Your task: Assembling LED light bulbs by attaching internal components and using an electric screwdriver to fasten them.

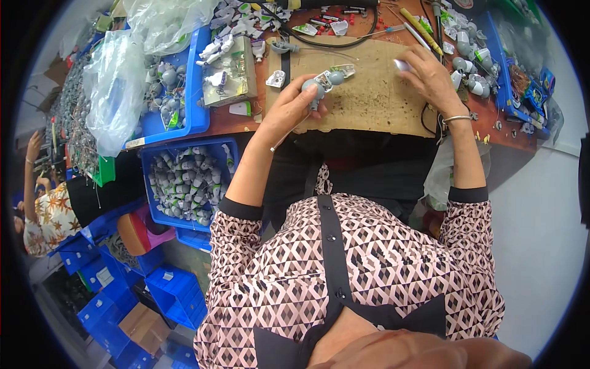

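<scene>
My left hand [295,106] is closed around a grey and white plastic toy part [321,85] with round grey knobs, held above the brown cardboard mat [369,101]. Between the thumb and fingers of my right hand [432,79] is a small white plastic piece [401,65], over the mat's right side. The two hands are well apart. A loose white shell piece [276,79] lies on the mat's left edge, close to my left hand. Beyond it sits a grey curved part [284,47].
Blue bins of grey and white parts stand at the left [200,80], right [505,67] and below the table's left edge [184,221]. A small box [230,77] is by the mat. A yellow pen-like tool [421,29] and black cable lie behind. Another person's arm [29,178] shows far left.
</scene>
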Available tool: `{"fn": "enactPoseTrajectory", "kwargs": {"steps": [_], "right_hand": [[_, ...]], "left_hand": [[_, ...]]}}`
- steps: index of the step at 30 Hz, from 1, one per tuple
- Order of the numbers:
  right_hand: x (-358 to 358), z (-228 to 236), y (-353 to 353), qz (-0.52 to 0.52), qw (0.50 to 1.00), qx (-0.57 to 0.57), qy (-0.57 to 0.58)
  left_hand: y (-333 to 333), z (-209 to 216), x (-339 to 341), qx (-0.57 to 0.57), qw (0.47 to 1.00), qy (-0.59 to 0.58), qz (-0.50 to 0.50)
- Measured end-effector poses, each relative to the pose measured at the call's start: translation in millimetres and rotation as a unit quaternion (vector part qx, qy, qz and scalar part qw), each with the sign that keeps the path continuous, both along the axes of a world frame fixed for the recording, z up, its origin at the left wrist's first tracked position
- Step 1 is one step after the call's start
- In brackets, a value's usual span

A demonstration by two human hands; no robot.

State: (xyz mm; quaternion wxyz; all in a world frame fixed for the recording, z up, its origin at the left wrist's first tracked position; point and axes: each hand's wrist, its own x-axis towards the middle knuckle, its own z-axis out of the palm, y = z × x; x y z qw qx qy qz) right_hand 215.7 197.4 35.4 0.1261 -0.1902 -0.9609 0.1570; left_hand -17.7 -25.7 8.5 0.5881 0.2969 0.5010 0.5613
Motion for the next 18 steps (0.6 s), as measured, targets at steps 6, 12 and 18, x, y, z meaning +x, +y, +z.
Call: {"fn": "enactPoseTrajectory", "kwargs": {"steps": [6,12,18], "right_hand": [[-58.7,2.6,-66.6,0.108,0.981,-0.078,0.141],[-72.5,-25.8,-76.5,0.102,0.970,-0.116,0.190],[-74.7,-14.8,-76.5,0.131,0.980,-0.030,0.149]], "left_hand": [[0.6,5.3,-1.2,-0.031,0.998,0.035,-0.052],[4.6,-0.5,-0.2,-0.014,0.998,0.036,-0.058],[2.4,-2.5,-1.3,-0.026,0.997,0.059,-0.048]]}}
